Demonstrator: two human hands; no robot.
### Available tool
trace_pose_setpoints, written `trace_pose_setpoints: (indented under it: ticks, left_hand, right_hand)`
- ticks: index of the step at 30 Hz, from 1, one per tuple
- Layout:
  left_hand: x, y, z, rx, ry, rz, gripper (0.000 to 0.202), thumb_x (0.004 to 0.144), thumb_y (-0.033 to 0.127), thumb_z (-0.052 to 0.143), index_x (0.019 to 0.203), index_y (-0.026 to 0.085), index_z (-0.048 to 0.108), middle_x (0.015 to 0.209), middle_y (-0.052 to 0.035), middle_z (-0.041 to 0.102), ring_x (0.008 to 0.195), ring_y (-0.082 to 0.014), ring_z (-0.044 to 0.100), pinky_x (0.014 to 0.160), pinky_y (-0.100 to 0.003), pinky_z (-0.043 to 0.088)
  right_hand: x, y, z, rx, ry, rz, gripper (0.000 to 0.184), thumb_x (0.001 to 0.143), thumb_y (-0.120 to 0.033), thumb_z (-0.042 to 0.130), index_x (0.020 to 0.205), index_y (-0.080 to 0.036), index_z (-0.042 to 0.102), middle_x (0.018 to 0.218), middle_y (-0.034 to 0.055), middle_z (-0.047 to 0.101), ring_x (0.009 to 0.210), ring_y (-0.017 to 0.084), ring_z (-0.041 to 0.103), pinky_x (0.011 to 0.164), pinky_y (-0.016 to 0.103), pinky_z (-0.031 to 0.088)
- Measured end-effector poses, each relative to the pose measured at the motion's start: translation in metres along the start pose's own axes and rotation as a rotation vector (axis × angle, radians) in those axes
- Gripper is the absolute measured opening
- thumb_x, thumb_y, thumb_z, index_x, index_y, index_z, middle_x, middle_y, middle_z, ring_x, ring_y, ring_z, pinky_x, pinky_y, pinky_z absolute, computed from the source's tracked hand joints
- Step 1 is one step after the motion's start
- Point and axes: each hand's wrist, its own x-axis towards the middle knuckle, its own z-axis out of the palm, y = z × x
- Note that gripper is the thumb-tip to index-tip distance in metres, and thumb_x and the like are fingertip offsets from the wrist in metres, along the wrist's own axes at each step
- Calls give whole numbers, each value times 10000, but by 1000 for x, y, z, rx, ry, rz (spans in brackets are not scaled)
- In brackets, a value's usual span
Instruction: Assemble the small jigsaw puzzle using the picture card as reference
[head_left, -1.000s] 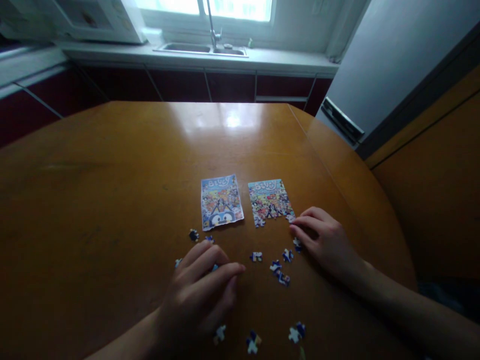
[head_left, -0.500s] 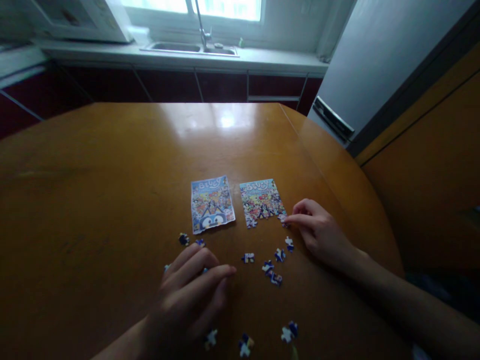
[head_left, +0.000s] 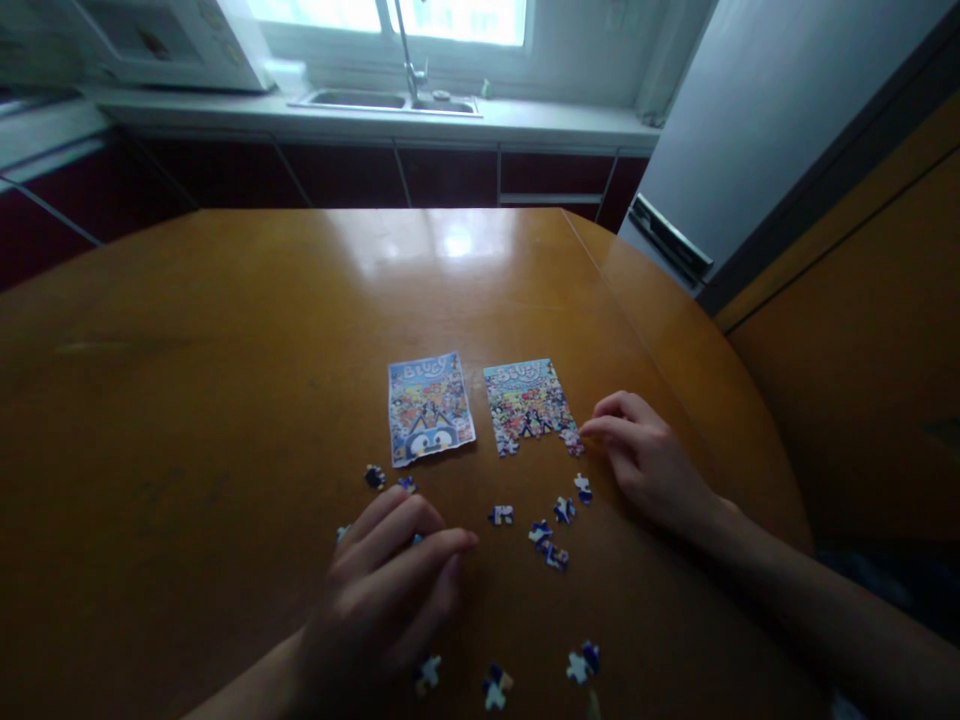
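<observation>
A small picture card (head_left: 430, 407) and a partly built jigsaw (head_left: 528, 402) lie side by side on the brown wooden table (head_left: 225, 380). My right hand (head_left: 643, 460) rests beside the jigsaw's lower right corner, fingertips pinched at a piece (head_left: 573, 438) there. My left hand (head_left: 386, 590) lies on the table nearer me, fingers curled over a piece that is mostly hidden. Several loose pieces (head_left: 551, 520) are scattered between my hands, and more loose pieces (head_left: 495, 685) lie close to the near edge.
Beyond the table runs a kitchen counter with a sink and tap (head_left: 409, 85) under a bright window. A microwave (head_left: 150, 40) stands at the far left. A grey fridge (head_left: 750, 130) stands on the right, next to a wooden panel (head_left: 862, 330).
My right hand has drawn its fingers in from flat to a pinch at the jigsaw's lower right corner. My left hand has stayed put; the view shifted slightly.
</observation>
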Motion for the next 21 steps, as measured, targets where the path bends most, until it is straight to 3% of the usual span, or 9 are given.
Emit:
trace_pose_setpoints:
  ticks: [6,13,21]
  left_hand:
    - [0,0,1,-11,8,14,270,821,-27,567,1002,137,682,776,-42,547,714,-152,473,603,-287,401]
    - [1,1,1,-39,15,31,249,820,-22,570,991,125,675,763,-42,546,709,-147,460,595,-281,395]
    - [-1,1,0,-42,11,57,267,802,-29,581,1003,120,673,766,-48,552,711,-149,465,584,-284,396]
  right_hand:
    - [0,0,3,-14,-77,-15,283,913,-65,482,941,-201,729,1005,89,578,947,212,557,820,380,497]
    - [-2,1,5,20,-2,13,240,921,-76,490,899,-190,700,983,81,568,938,208,552,804,368,484]
    - [-1,2,6,14,-32,2,249,909,-64,488,879,-178,707,985,86,565,937,208,544,803,366,478]
